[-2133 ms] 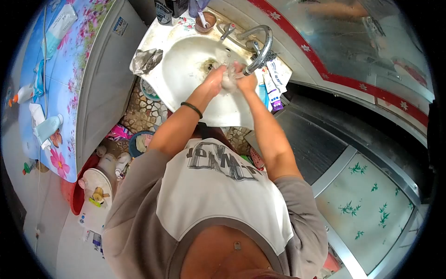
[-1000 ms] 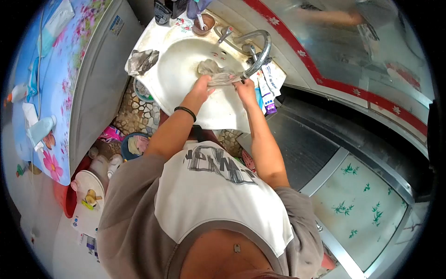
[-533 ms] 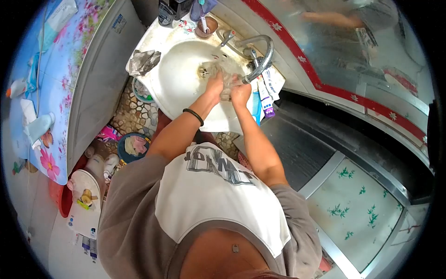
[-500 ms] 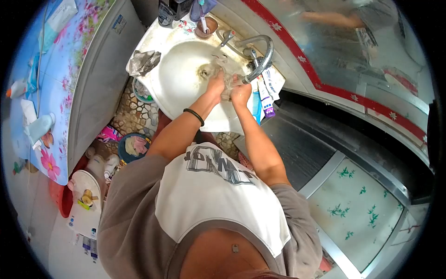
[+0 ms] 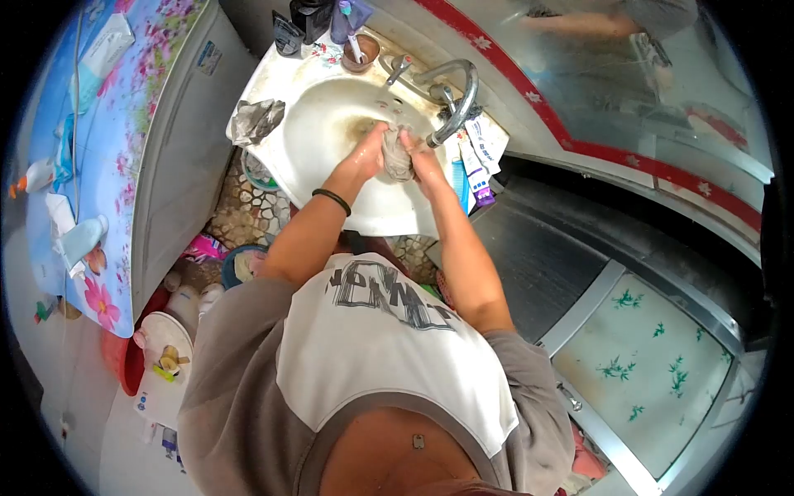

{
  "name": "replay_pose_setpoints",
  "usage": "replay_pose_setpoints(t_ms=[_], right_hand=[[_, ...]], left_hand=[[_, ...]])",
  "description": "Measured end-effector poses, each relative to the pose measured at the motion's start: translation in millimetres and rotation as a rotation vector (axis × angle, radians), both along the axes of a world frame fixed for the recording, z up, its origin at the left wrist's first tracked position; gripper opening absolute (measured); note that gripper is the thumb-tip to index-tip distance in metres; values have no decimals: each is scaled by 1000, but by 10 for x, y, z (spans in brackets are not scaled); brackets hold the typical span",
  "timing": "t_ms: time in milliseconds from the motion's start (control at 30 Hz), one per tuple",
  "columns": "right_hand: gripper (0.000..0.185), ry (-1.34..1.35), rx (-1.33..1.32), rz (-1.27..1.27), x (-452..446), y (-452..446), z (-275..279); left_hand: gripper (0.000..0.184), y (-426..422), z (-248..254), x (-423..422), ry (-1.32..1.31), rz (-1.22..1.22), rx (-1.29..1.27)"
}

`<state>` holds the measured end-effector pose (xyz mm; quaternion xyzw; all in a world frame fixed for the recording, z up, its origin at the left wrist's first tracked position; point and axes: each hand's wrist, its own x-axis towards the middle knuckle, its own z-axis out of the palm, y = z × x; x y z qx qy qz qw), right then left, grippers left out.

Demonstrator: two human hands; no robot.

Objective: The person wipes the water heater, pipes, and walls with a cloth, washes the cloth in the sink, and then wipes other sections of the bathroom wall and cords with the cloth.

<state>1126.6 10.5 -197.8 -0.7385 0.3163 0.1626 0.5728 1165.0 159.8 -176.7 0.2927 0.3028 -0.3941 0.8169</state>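
Note:
Over the white sink basin (image 5: 318, 124), my left hand (image 5: 371, 149) and my right hand (image 5: 423, 159) are both closed on a wet, bunched grey-beige cloth (image 5: 398, 155). My left hand presses it from the left, and my right hand grips it from the right. What kind of cloth it is I cannot make out. The curved metal faucet (image 5: 473, 87) ends just right of my right hand. A crumpled grey cloth (image 5: 257, 121) lies on the sink's left corner.
A brown cup (image 5: 361, 53) and dark bottles stand at the sink's back. Toothpaste tubes (image 5: 475, 175) and a blue comb (image 5: 460, 183) lie on its right edge. A flower-patterned cabinet (image 5: 178, 132) stands left, a mirror (image 5: 595, 74) right. Below is a basin (image 5: 236, 266).
The cloth was spread loosely beneath the faucet; now it is gathered into a tight bundle. Both hands have shifted slightly left, away from the spout. The view has tilted a little.

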Motion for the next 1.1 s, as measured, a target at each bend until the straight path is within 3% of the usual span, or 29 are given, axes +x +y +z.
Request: replay_pose_setpoints(t_ms=[33, 67, 100, 200, 233, 333, 367, 467, 500, 533, 633, 700, 767, 800, 867, 933, 967, 1033, 1100], right_hand=[[45, 68, 64, 40, -15, -71, -26], [44, -45, -6, 22, 20, -8, 191], [43, -155, -76, 8, 35, 48, 423], [29, -242, -147, 88, 1, 159, 509], [27, -249, -205, 185, -80, 253, 525], [21, -484, -423, 415, -357, 695, 694], [22, -588, -522, 472, -371, 841, 901], [24, -453, -613, 337, -242, 704, 672], [28, -403, -754, 305, -160, 548, 474], [30, -245, -655, 186, -100, 361, 311], [26, -302, -676, 201, -95, 475, 508], [23, -399, -598, 245, -206, 718, 695], [33, -382, -671, 139, -164, 553, 483], [38, -378, -704, 84, -99, 433, 353], [43, -218, -581, 122, 28, 69, 192], [48, -153, -465, 142, 80, -127, 1], [56, 61, -300, 154, 93, -60, 294], [42, 131, 40, 120, 22, -87, 484], [42, 111, 244, 133, -22, -71, 649]], left_hand=[[50, 74, -21, 0, -55, -47, 40], [51, 137, 25, 34, -116, -90, 79], [53, 196, 74, 32, -60, -150, 263], [57, 145, 69, -92, 114, -116, 285], [62, 54, -300, -155, 105, -43, 74], [57, -13, -619, -221, 72, 99, -148], [53, -36, -477, -144, -86, 20, 67], [50, 69, 590, -69, 87, -181, 522], [52, -86, 10, -197, -44, 25, 407], [51, -173, -185, -216, -41, 46, 433], [50, -228, -250, -151, -11, 86, 401], [50, -106, -103, -52, -1, -76, 387], [52, -136, -169, 13, -25, -203, 427], [52, -180, -236, -37, -1, -133, 362], [52, -177, 445, -110, 51, 6, 226], [51, -214, 208, -71, 39, 97, 79], [50, -187, 130, -14, 21, 168, 28], [50, -46, -201, 96, -56, 254, -93], [51, 84, -299, 112, -64, 103, 203]])
